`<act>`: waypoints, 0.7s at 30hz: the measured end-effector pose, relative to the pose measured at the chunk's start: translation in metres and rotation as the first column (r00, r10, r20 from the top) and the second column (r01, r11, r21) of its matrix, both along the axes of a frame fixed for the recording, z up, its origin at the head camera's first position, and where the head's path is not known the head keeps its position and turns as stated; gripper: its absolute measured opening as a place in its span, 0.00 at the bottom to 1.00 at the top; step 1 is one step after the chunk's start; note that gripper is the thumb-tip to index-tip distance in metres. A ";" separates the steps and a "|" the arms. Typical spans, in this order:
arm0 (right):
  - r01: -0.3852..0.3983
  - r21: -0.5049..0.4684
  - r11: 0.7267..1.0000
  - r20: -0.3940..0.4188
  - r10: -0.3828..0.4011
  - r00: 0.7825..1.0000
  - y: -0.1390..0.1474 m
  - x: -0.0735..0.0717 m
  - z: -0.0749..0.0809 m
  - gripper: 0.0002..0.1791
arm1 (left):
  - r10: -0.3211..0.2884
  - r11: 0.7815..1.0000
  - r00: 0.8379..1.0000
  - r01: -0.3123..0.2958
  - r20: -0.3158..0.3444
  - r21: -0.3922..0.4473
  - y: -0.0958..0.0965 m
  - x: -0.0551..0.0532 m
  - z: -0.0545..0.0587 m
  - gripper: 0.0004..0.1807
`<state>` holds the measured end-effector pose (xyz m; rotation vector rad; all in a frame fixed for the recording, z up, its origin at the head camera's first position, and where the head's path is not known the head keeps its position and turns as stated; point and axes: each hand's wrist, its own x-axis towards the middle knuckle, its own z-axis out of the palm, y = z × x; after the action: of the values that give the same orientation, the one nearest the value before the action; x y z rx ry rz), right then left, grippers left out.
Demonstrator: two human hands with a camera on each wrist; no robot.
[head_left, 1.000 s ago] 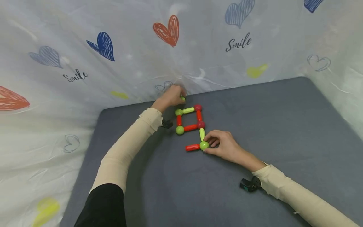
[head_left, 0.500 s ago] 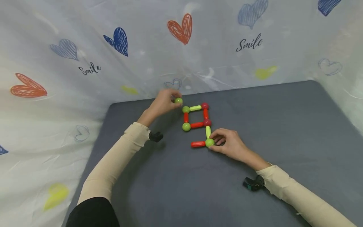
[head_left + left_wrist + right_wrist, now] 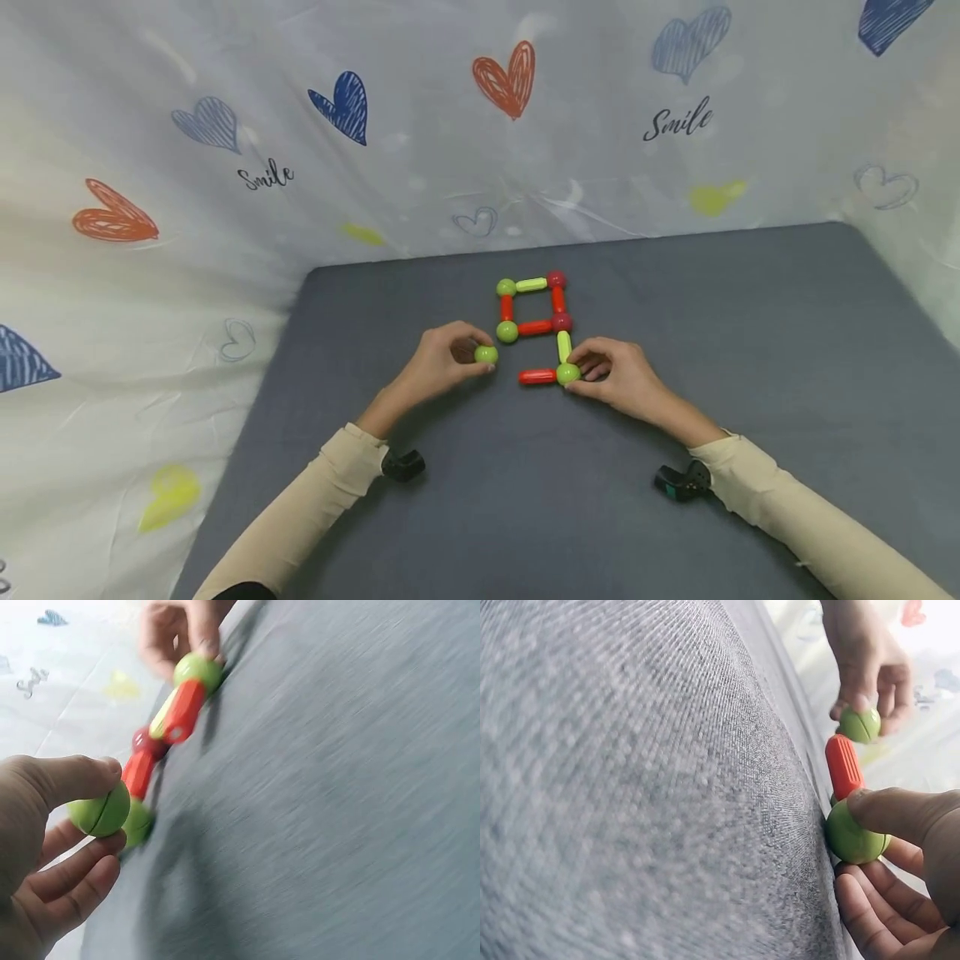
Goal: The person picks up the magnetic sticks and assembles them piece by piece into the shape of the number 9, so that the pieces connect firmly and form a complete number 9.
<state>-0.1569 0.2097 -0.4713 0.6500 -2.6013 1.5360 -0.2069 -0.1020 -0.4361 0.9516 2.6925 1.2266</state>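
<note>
Between thumb and fingers my left hand point(image 3: 442, 360) pinches a loose green ball point(image 3: 101, 810), held left of the free end of a red rod point(image 3: 537, 377). My right hand point(image 3: 621, 375) pinches another green ball point(image 3: 855, 834) at the near corner of a ball-and-rod figure. From that ball the red rod points left and a yellow-green rod point(image 3: 564, 347) runs back to a dark red ball point(image 3: 562, 322). Behind it a square of rods is closed by a second dark red ball point(image 3: 556, 280) and two green balls, one at the near left corner point(image 3: 507, 332).
The figure lies on a grey cloth-covered table point(image 3: 480, 508). A pale curtain point(image 3: 420, 167) printed with hearts hangs behind the table and along its sides. Each wrist wears a dark camera, the left wrist camera point(image 3: 403, 466) close above the cloth.
My left hand has brought the green ball from the table's back edge toward me, to the left of the red rod. My right hand keeps its hold on the corner ball.
</note>
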 end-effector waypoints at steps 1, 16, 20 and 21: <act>0.001 0.003 1.000 0.001 -0.001 1.000 0.001 -0.001 0.000 0.19 | -0.011 1.000 1.000 0.011 0.000 0.004 0.003 0.003 -0.003 0.17; 0.005 -0.007 1.000 0.037 -0.005 0.999 0.010 -0.004 -0.008 0.18 | -0.104 0.993 0.994 0.101 -0.043 -0.064 0.034 0.016 -0.029 0.18; 0.011 -0.013 1.000 0.036 -0.011 0.999 0.010 -0.003 -0.007 0.18 | -0.098 0.992 0.994 0.094 -0.048 -0.081 0.036 0.016 -0.028 0.18; 0.012 -0.014 1.000 0.035 -0.011 0.999 0.010 -0.003 -0.007 0.19 | -0.099 0.992 0.994 0.094 -0.047 -0.083 0.036 0.016 -0.028 0.18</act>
<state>-0.1595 0.2195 -0.4783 0.6116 -2.6119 1.5743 -0.1911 -0.0661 -0.4638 1.1026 2.6759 1.0813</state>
